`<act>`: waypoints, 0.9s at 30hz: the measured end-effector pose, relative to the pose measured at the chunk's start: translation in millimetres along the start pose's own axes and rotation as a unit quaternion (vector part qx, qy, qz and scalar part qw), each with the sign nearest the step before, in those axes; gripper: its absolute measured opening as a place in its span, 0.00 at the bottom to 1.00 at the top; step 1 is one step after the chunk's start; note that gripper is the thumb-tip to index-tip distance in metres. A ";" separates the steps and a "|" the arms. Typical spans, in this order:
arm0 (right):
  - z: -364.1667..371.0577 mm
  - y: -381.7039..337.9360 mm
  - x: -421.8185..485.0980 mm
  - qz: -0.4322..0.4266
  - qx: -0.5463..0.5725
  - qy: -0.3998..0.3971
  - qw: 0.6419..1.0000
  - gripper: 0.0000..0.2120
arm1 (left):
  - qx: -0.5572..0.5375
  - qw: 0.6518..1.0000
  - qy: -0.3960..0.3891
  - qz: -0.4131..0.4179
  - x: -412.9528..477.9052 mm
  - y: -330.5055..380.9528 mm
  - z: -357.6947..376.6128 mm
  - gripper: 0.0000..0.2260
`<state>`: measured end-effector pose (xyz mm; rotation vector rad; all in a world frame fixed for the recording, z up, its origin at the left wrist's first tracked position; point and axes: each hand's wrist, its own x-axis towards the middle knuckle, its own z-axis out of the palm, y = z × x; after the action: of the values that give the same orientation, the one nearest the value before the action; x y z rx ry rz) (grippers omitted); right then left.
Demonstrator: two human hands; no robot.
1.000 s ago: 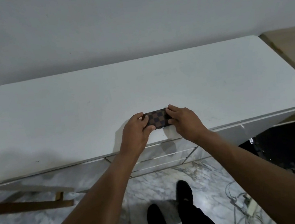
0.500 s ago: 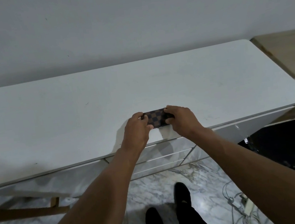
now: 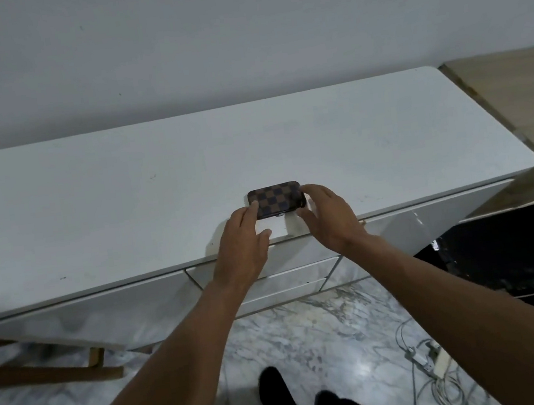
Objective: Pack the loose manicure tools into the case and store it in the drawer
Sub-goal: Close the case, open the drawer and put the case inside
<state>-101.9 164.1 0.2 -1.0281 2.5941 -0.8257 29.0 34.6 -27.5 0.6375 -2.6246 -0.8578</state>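
White and nearly bare, the dresser top point(image 3: 156, 189) runs wide under a plain pale wall point(image 3: 238, 31), with a wood-toned surface point(image 3: 521, 97) butting against its right end. Close to the front edge of the dresser top, about midway along it, lies the checkered case point(image 3: 275, 199), brown and dark squares, closed and flat with its long side parallel to that edge.

Both hands are at the case. Fingertips of the left hand point(image 3: 242, 242) touch its left end, thumb spread out over the front edge of the dresser top. On the other side the right hand point(image 3: 328, 218) curves around the right end, fingers near or on the far right corner and thumb toward the near one (whether the thumb actually presses on the case I cannot tell). Neither hand is clamped around it; the fingers are loosely spread, and the two hands are apart from each other with the case between them.

Below the front edge the drawer fronts point(image 3: 295, 276) sit shut. Marble-patterned floor point(image 3: 326, 339) shows underneath, with a tangle of white cables point(image 3: 430, 364) at the right and dark shoes point(image 3: 274, 386) at the bottom.
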 end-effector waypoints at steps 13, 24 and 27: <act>38.5 24.2 -82.0 -0.050 -0.116 -0.102 0.987 0.21 | 0.105 0.992 -0.057 -0.029 -91.0 -4.3 33.0 0.20; 75.4 33.7 -67.6 0.004 -0.215 -0.154 0.964 0.33 | 0.234 0.961 -0.146 -0.011 -78.3 -35.6 39.8 0.38; 80.7 36.4 -69.1 0.010 -0.232 -0.141 0.962 0.32 | 0.235 0.963 -0.134 -0.009 -80.4 -43.7 47.2 0.36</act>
<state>-39.4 199.5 -86.1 -1.1320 2.5878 -0.0429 92.0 65.8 -102.8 0.6998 -3.1061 -0.3324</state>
